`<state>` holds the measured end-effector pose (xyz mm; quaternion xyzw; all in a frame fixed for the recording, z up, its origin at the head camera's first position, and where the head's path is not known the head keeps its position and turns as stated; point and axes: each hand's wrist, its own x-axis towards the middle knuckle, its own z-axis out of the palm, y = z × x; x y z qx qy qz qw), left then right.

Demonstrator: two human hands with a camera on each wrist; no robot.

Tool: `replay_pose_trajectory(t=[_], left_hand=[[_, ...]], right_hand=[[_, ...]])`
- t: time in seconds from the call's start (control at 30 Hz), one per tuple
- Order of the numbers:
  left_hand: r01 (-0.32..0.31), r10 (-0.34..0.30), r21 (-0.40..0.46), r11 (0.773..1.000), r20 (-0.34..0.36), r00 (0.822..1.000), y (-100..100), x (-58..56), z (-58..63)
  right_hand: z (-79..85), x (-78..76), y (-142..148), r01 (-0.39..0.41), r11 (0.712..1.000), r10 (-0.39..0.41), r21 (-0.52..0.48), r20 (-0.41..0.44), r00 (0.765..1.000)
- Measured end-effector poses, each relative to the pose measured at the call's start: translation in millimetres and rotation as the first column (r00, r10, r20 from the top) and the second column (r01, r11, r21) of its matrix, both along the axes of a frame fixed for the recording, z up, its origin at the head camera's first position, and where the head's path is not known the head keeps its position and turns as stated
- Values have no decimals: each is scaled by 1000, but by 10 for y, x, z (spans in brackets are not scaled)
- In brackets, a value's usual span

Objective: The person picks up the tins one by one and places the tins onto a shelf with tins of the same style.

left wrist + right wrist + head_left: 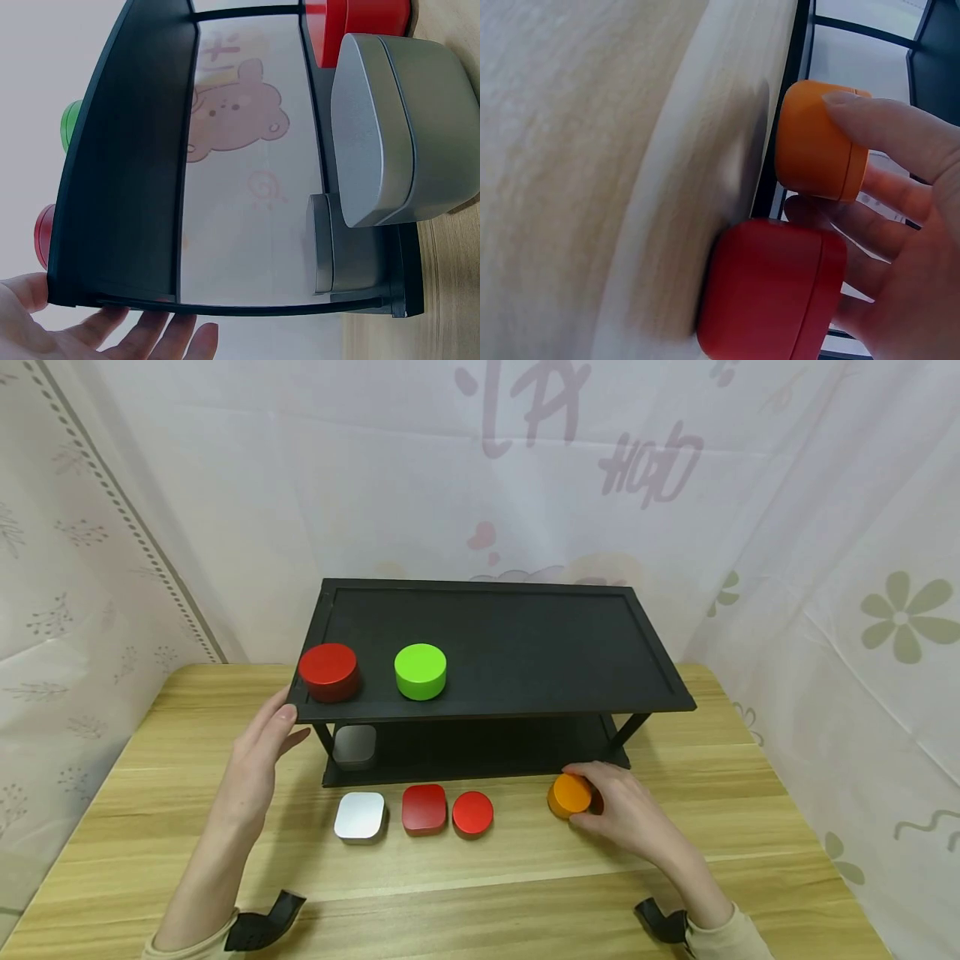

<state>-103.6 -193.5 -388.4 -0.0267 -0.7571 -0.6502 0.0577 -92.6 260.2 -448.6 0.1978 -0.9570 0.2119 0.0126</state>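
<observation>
My right hand (626,810) pinches an orange round tin (570,796) between thumb and fingers, close over the table before the shelf's lower right front. Right beside those fingers, a red tin (769,292) stands in the right wrist view, mostly hidden by the hand in the head view. My left hand (258,756) grips the left front corner of the black two-tier shelf (517,647), thumb at the top edge and fingers along the side. On its upper tier sit a dark red round tin (330,673) and a bright green one (421,672).
A silver square tin (355,747) stands on the lower tier at left. Before the shelf, on the wooden table (450,902), are another silver square tin (360,817), a red square tin (423,810) and a red round tin (472,814). A printed cloth (390,485) hangs behind.
</observation>
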Motion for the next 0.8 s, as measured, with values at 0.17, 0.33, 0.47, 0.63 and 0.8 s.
replay_pose_trajectory(t=[0.17,0.33,0.47,0.63,0.8], left_hand=[[-3,3,-10,1000,5,1000,-3,3,0],[-1,1,-2,1000,4,1000,-2,4,1],[0,0,5,1000,2,1000,-1,4,-3],[1,-1,9,1000,3,1000,-3,4,-7],[0,0,6,1000,7,1000,-4,2,-8]], right_hand=[[22,14,-1,4,1000,-4,-15,0,1000],[38,28,-4,6,999,-6,-42,-8,1000],[57,44,-10,5,998,-7,-65,-21,1000],[81,61,-20,8,996,-10,-86,-27,1000],[112,81,-31,6,993,-9,-119,-22,1000]])
